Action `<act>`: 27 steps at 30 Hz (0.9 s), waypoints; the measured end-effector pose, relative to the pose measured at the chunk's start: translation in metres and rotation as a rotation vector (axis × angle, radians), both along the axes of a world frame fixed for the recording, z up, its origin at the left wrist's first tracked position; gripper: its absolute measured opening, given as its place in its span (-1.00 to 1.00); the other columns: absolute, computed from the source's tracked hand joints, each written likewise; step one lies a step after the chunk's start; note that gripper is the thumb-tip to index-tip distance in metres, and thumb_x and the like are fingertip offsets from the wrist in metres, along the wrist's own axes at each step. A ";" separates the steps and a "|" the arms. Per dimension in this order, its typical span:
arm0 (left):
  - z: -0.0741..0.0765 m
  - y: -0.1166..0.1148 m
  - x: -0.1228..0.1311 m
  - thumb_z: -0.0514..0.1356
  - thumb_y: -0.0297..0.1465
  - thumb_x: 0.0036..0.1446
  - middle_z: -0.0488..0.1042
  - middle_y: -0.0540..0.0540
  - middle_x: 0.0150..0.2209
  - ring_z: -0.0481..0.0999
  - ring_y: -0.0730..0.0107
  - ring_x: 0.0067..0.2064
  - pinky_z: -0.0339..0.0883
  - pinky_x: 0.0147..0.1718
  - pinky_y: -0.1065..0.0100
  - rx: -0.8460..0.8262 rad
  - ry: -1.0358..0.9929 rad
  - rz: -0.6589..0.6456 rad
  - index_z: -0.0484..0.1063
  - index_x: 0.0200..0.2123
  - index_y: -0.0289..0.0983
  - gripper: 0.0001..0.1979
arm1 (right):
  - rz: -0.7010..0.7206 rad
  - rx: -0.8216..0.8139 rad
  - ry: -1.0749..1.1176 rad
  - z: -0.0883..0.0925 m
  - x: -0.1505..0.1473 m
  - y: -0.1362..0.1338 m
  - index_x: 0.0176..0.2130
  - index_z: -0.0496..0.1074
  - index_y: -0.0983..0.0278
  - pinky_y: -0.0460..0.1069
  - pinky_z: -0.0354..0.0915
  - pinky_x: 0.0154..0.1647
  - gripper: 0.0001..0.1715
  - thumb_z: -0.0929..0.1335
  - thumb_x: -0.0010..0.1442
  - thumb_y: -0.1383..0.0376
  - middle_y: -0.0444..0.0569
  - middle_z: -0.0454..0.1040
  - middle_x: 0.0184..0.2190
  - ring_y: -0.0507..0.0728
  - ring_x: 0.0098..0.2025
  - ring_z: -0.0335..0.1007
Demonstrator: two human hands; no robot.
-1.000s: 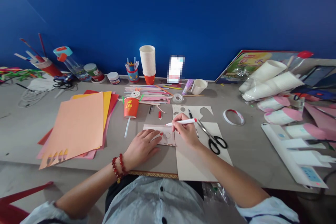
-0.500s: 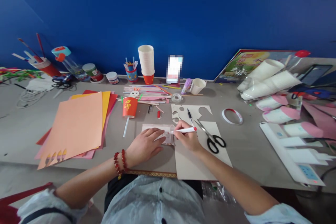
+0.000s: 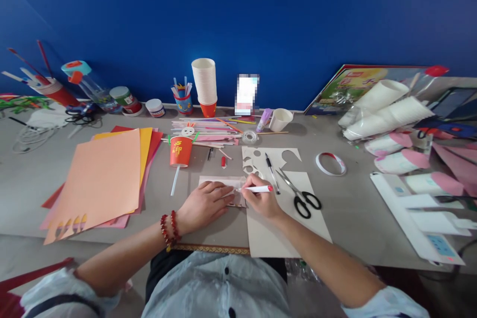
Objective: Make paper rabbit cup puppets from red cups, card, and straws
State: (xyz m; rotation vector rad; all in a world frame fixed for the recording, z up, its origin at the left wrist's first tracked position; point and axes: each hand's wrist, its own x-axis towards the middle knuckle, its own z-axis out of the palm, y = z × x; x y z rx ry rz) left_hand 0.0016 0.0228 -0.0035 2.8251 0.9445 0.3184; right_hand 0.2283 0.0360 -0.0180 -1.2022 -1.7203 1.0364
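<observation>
My left hand (image 3: 208,202) lies flat, fingers stretched out, over a small pale sheet (image 3: 212,179) on the table and covers much of it. My right hand (image 3: 260,200) grips a white marker with a red end (image 3: 259,189); its tip points left at the sheet, close to my left fingertips. Whether the tip touches the paper I cannot tell. Under my right wrist lies a larger white sheet (image 3: 283,238). Black-handled scissors (image 3: 300,194) lie partly open on it, beside a black pen (image 3: 272,173) and a cut-out paper scrap (image 3: 274,156). A red marker cap (image 3: 223,161) lies behind the small sheet.
Coloured paper (image 3: 97,174) is stacked left. An orange cup figure (image 3: 181,151) with a straw stands near several straws (image 3: 208,131). Behind are stacked paper cups (image 3: 204,82) and a tape roll (image 3: 250,136). Right are a wider tape roll (image 3: 331,164), bagged cups (image 3: 383,114) and a power strip (image 3: 413,218).
My right hand has moved slightly left with the marker, closer to my left fingers. The black pen shows more fully now. The whole view has shifted a little.
</observation>
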 end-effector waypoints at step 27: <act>-0.002 0.001 -0.001 0.08 -0.28 0.35 0.46 -0.13 0.14 0.37 0.16 0.15 0.25 0.10 0.10 -0.033 -0.040 0.000 0.38 0.14 -0.17 -0.65 | 0.020 -0.010 -0.072 0.004 -0.003 0.001 -0.49 0.23 0.18 -0.07 0.08 -0.55 -0.82 0.31 0.13 0.34 -0.24 0.32 -0.67 0.01 -0.62 0.17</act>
